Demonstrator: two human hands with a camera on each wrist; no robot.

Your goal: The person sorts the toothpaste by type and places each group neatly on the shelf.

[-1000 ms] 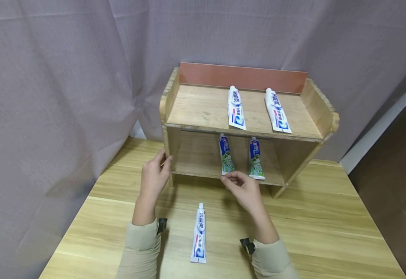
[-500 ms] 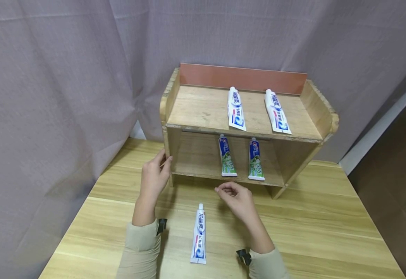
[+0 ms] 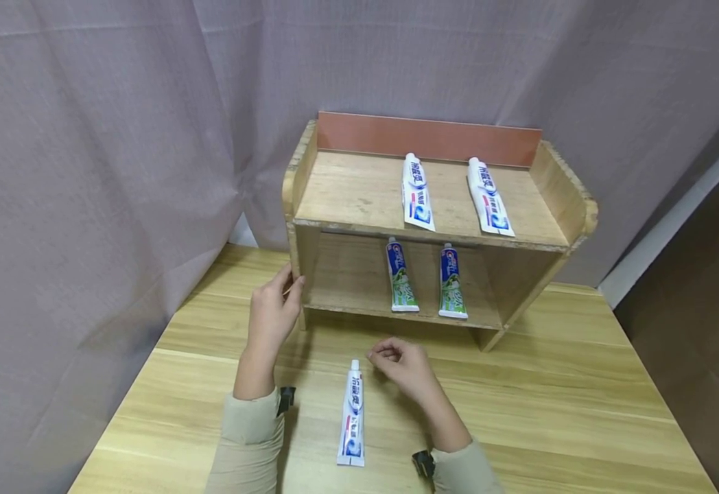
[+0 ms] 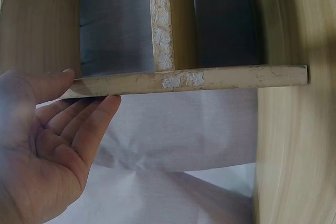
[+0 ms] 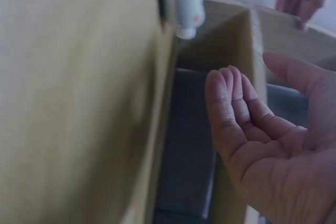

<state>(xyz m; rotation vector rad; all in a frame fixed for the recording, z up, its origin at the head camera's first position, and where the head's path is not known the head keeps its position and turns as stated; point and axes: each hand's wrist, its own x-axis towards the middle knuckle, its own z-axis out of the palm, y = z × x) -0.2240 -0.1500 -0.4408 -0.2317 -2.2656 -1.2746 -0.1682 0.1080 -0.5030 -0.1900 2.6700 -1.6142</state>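
Note:
My left hand [image 3: 269, 312] holds the left side panel of a small two-tier wooden shelf [image 3: 353, 195]. In the left wrist view, the thumb lies on one face of the panel edge [image 4: 231, 78] and the fingers on the other. My right hand [image 3: 405, 368] hovers in front of the shelf with nothing in it, its fingers bent loosely and the thumb apart from them in the right wrist view. Just left of it, a white toothpaste tube [image 3: 351, 418] lies on the table, cap toward the shelf. In the right wrist view part of a white tube [image 5: 187, 1] shows.
Two white toothpaste tubes, one left [image 3: 418, 192] and one right [image 3: 490, 197], lie on the top tier. Two blue-and-green tubes, one left [image 3: 401, 276] and one right [image 3: 452, 281], lie on the lower tier. A grey curtain [image 3: 137, 137] hangs behind the wooden table [image 3: 557, 412].
My right hand has let go of the left blue-and-green toothpaste tube's lower end and moved down and left, toward the white tube on the table. My left hand stays on the shelf panel.

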